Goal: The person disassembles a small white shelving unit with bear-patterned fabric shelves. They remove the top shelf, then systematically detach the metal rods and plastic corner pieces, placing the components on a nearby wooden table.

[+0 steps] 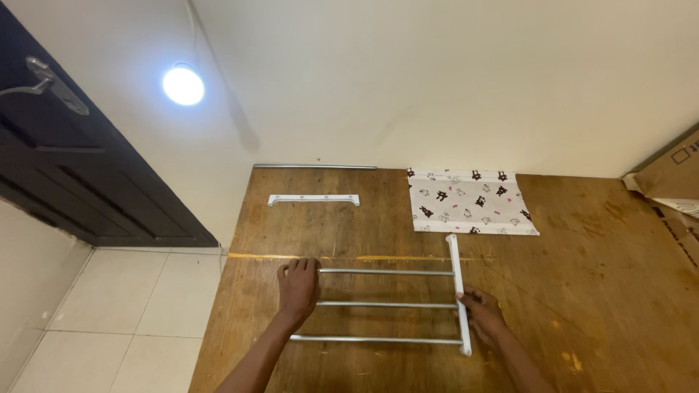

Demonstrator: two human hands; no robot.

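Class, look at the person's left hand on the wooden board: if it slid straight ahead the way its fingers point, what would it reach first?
Probably the white bracket. The left hand lies at the free ends of the metal rods, fingers pointing toward the wall; only bare board lies between, though depth is hard to judge.

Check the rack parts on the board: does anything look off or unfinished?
The three metal rods join a white side bar only on the right; their left ends are bare under the left hand. A second white bar lies apart, unattached.
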